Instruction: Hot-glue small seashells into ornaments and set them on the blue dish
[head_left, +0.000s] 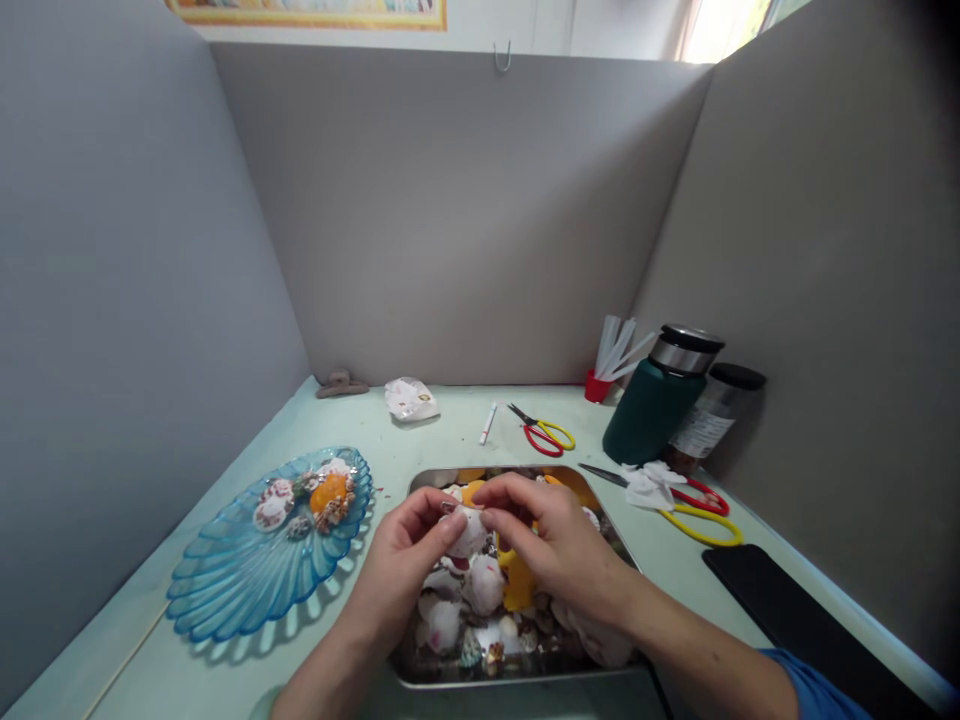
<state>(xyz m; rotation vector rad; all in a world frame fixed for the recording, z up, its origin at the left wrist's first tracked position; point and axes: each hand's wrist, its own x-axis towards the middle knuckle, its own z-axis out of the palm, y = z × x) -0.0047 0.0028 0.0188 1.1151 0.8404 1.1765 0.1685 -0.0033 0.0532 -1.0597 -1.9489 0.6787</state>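
My left hand (405, 560) and my right hand (551, 540) meet over a metal tray (420, 480) full of seashells. Both pinch one white seashell (472, 530) between their fingertips, just above the pile. My left thumb and forefinger close on its left side, and my right fingers curl round its top and right side. More white, orange and speckled shells (484, 590) lie in the tray under my hands. To the left stands a blue glass shell-shaped dish (225, 580) with several shells (304, 500) at its far end.
Behind the tray lie a white marker (488, 423) and red-and-yellow scissors (547, 435). A second pair of scissors (690, 505), a green flask (656, 395), a dark jar (712, 415) and a red cup (598, 386) stand right. A black phone (780, 610) lies near right. Grey partitions enclose the desk.
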